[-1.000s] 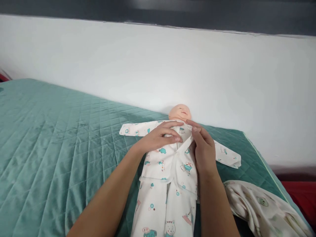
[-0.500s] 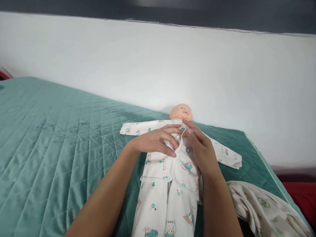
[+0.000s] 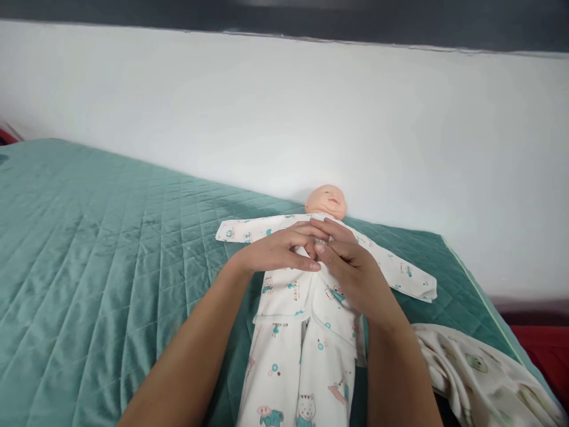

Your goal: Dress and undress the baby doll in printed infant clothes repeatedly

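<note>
A baby doll (image 3: 326, 201) lies face up, wearing a white printed baby shirt (image 3: 279, 293) with its sleeves spread to both sides. Matching white trousers (image 3: 272, 379) cover its legs. Over the upper chest, my left hand (image 3: 284, 246) pinches the shirt's front opening from the left side. My right hand (image 3: 353, 267) meets it from the right, thumb and fingers closed on the same front edge. The fingertips of both hands touch or overlap there, hiding the buttons and the cloth between them.
A green quilted bedspread (image 3: 124, 261) lies under the doll. At the lower right is a crumpled, printed pale cloth (image 3: 480, 367). Behind the doll's head rises a white wall (image 3: 267, 112). Something red (image 3: 533, 350) shows past the bed's right edge.
My right hand has moved down and left from the collar to meet my left hand's fingers. The buttons visible before are now covered. My left hand has stayed nearly in place.
</note>
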`<action>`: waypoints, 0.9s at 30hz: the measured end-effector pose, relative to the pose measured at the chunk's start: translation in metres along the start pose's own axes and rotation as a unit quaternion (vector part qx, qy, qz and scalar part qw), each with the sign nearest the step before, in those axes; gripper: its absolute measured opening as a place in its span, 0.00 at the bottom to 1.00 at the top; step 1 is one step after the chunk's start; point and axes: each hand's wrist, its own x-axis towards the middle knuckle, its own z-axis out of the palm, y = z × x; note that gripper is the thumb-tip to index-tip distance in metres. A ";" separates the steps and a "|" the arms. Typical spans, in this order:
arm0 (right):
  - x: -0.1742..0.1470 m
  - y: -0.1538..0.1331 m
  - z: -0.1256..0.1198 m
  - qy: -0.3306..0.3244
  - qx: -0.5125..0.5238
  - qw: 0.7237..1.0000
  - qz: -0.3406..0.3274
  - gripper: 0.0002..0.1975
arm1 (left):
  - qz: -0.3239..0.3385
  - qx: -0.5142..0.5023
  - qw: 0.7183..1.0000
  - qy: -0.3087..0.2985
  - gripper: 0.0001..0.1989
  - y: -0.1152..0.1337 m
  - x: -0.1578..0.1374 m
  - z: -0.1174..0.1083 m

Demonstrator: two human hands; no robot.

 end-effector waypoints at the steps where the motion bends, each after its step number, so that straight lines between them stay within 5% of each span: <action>1: 0.000 -0.001 0.001 0.002 -0.001 1.000 -0.002 0.14 | -0.001 0.002 1.000 0.001 0.08 0.001 0.001 0.000; 6: 0.000 0.002 0.004 0.031 0.014 0.999 -0.003 0.14 | -0.013 -0.090 0.995 0.040 0.11 -0.001 -0.001 0.004; 11: 0.001 0.016 -0.004 0.216 0.147 0.962 0.086 0.17 | -0.013 -0.282 0.917 0.282 0.18 -0.009 -0.003 0.008; 15: 0.003 0.030 -0.016 0.369 0.112 0.904 0.185 0.22 | -0.071 -0.272 0.876 0.392 0.16 -0.014 0.001 0.008; 19: 0.008 0.035 -0.015 0.304 -0.016 0.930 0.207 0.20 | -0.178 -0.086 0.904 0.379 0.14 -0.018 0.006 0.011; 23: 0.009 0.033 -0.012 0.238 -0.066 0.950 0.190 0.21 | -0.199 0.014 0.930 0.307 0.14 -0.017 0.006 0.010; 27: 0.005 0.044 -0.029 0.265 -0.080 0.937 0.215 0.14 | -0.248 0.107 0.911 0.311 0.11 -0.020 -0.003 -0.002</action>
